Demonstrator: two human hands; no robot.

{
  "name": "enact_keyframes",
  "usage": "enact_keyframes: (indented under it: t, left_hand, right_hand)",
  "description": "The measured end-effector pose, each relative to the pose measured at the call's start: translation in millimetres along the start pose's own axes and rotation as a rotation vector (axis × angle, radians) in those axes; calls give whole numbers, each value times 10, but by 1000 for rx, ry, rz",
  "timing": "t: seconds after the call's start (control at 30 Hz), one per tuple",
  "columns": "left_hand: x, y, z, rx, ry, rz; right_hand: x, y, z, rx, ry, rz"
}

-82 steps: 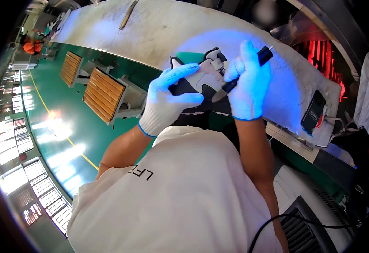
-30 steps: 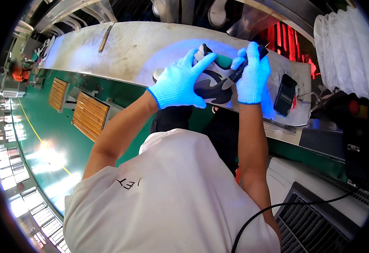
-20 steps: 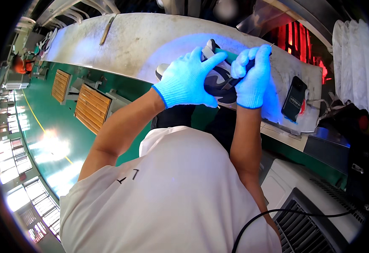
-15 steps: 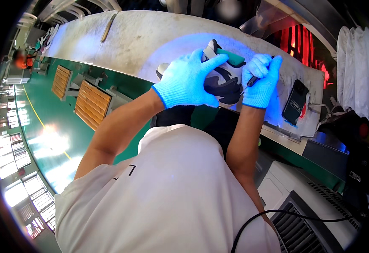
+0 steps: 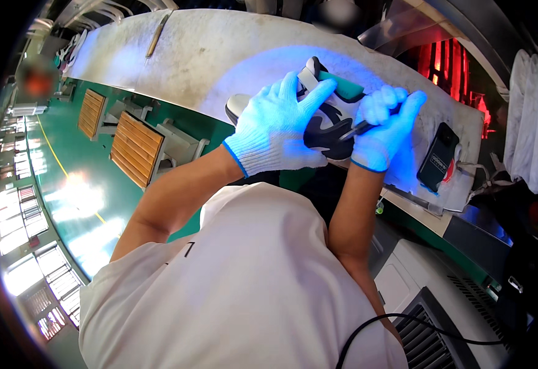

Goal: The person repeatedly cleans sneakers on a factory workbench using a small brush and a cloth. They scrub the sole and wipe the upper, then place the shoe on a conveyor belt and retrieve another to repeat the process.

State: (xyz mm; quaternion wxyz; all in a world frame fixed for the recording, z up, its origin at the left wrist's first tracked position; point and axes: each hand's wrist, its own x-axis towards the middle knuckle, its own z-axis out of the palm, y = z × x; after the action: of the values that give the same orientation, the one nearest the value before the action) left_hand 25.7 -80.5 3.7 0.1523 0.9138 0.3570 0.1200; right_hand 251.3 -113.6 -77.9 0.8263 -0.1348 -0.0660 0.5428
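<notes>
1. Head view: a left gloved hand (image 5: 281, 126) grasps a patterned shoe (image 5: 329, 134), fingers spread across it; of the two hands, this one is nearer, touching from the left.
2. Partly hidden by that hand, the shoe shows to its right, long axis apparently left to right.
3. Just right of the shoe, the right gloved hand (image 5: 385, 126) curls around a dark tool (image 5: 361, 128) pointing left; tip contact cannot be told.
4. Beyond stretches the pale bench (image 5: 201, 61), a slim wooden-handled tool (image 5: 157, 35) far left.

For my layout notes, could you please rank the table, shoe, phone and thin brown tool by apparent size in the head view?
Largest to smallest:
Table
Shoe, partly behind the left hand
Phone
Thin brown tool
</notes>
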Motion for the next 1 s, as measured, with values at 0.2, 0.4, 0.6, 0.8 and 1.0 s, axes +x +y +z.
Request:
enact_keyframes:
  t: [0.2, 0.4, 0.6, 0.8, 1.0]
  left_hand:
    - [5, 26, -9, -25, -7, -41]
    - [108, -7, -18, 29, -111, -66]
    - [-230, 16, 56, 54, 110, 83]
    - [-480, -15, 277, 20, 297, 169]
    - [-528, -60, 332, 11, 339, 187]
  right_hand:
    - [-42, 190, 313, -447, 298, -202]
    - [159, 204, 362, -731, 396, -257]
    - [13, -642, -432, -1564, 485, -25]
    - [-677, -559, -436, -1698, 164, -361]
    - [-1120, -238, 7, -1308, -57, 327]
